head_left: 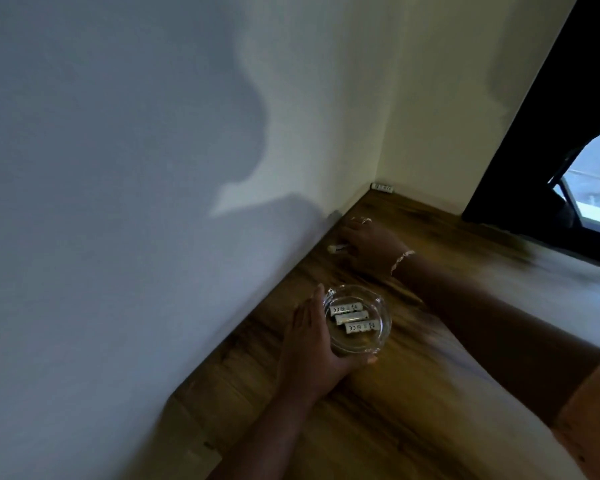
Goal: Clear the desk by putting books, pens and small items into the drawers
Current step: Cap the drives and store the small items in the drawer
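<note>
left hand (309,341) cups the glass dish (381,306), fingers curled round its far rim and thumb hooked on the near one. three batteries (352,318) lie side by side inside. right hand (373,245) is out near the wall (118,168), fingers down over a loose battery (336,248) on the desk (430,393), with one pale end poking out from under them. does it have a pinch on it? can't tell, the fingers cover the contact and the hand is smeared.

to do this well: pinch the battery across its middle, lift clean, and bring the dish under the hand rather than carrying the battery far (round cells skate on wood). keep the dish level, or the three inside may slide towards a notch.

one more, the corner battery (382,187), lies right in the far corner, against the wall as far as i can see.

no drawer in view, so where this lot goes is off-frame. the desk's right side is lost in glare and blur, and the window (596,174) is cut off.
</note>
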The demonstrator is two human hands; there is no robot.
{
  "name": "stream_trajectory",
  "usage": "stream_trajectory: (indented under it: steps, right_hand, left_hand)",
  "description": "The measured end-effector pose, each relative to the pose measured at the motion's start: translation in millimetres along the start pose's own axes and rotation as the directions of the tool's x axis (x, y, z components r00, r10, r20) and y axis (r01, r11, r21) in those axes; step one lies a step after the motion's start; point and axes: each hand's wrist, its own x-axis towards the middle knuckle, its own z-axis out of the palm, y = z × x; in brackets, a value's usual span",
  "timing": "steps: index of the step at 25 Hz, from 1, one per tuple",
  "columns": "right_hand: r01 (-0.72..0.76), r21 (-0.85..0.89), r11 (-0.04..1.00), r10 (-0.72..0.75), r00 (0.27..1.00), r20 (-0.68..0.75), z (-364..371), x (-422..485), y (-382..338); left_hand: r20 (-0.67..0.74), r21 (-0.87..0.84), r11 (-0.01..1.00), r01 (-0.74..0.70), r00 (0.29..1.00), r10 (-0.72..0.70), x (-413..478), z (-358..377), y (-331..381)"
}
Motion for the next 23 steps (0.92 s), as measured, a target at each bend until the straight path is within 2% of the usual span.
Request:
stream_trajectory:
  steps: [1,2,3,4,6,7,8,10,11,12,13,14,15,16,17,18,21,23]
  right_hand:
    - [0.083,0.069,0.994,-0.075,0.991,-0.111,-7,-12,-11]
    - [0.225,0.058,0.973,-0.206,0.951,-0.231,-17,-22,-22]
    - [0.383,-0.011,0.924,-0.368,0.879,-0.303,-24,-32,-29]
    - [0.526,-0.080,0.846,-0.524,0.796,-0.304,-27,-41,-32]
    - [0.668,-0.217,0.712,-0.702,0.683,-0.199,-22,-51,-33]
    - [0.695,-0.262,0.669,-0.737,0.667,-0.113,-19,-53,-35]
    - [0.711,-0.288,0.641,-0.757,0.647,-0.087,-14,-54,-36]
    - [0.717,-0.261,0.647,-0.759,0.638,-0.129,-5,-49,-34]
    - [0.659,-0.238,0.713,-0.699,0.692,-0.179,-2,-42,-25]
    - [0.532,-0.221,0.817,-0.575,0.782,-0.241,0,-32,-12]
    - [0.315,-0.214,0.925,-0.365,0.894,-0.260,0,-22,5]
    - [0.049,-0.209,0.977,-0.093,0.974,-0.206,2,-16,25]
    - [-0.199,-0.207,0.958,0.194,0.980,-0.045,5,-17,42]
    - [-0.408,-0.156,0.900,0.427,0.896,0.122,10,-21,53]
    - [-0.535,-0.090,0.840,0.541,0.809,0.229,18,-27,58]
    - [-0.597,-0.031,0.802,0.586,0.773,0.242,28,-33,60]
    - [-0.574,0.018,0.819,0.572,0.819,0.049,36,-51,49]
    - [-0.572,0.043,0.819,0.573,0.819,-0.035,26,-61,44]
  left_hand:
    - [0.004,0.006,1.000,0.010,1.000,-0.010,0,0,0]
    - [0.005,0.020,1.000,0.015,1.000,-0.015,1,1,1]
    - [0.006,0.030,0.999,0.018,1.000,-0.018,2,2,0]
    - [-0.002,0.027,1.000,0.016,1.000,-0.016,3,3,-1]
    - [-0.030,-0.015,1.000,-0.003,1.000,0.002,3,4,-2]
    - [-0.041,-0.038,0.999,-0.013,0.999,0.012,2,4,-2]
    - [-0.051,-0.054,0.998,-0.019,0.999,0.016,2,4,-2]
    - [-0.068,-0.065,0.998,-0.011,0.998,0.007,0,4,-2]
    - [-0.066,-0.061,0.998,-0.002,0.998,-0.003,1,4,-3]
    - [-0.052,-0.058,0.998,0.008,0.999,-0.011,1,4,-2]
    - [-0.039,-0.053,0.999,0.011,0.999,-0.013,2,3,-3]
    - [-0.034,-0.044,0.999,0.006,0.999,-0.008,1,2,-3]
    - [-0.034,-0.029,1.000,-0.001,0.999,0.000,1,2,-3]
    - [-0.032,-0.017,1.000,-0.004,0.999,0.003,0,2,-2]
    - [-0.029,-0.008,1.000,-0.003,1.000,0.003,0,1,-2]
    - [-0.028,-0.001,1.000,-0.003,1.000,0.003,0,1,-1]
    - [-0.036,0.016,1.000,-0.009,0.999,0.010,2,1,0]
    - [-0.026,0.011,1.000,-0.010,1.000,0.010,2,1,1]
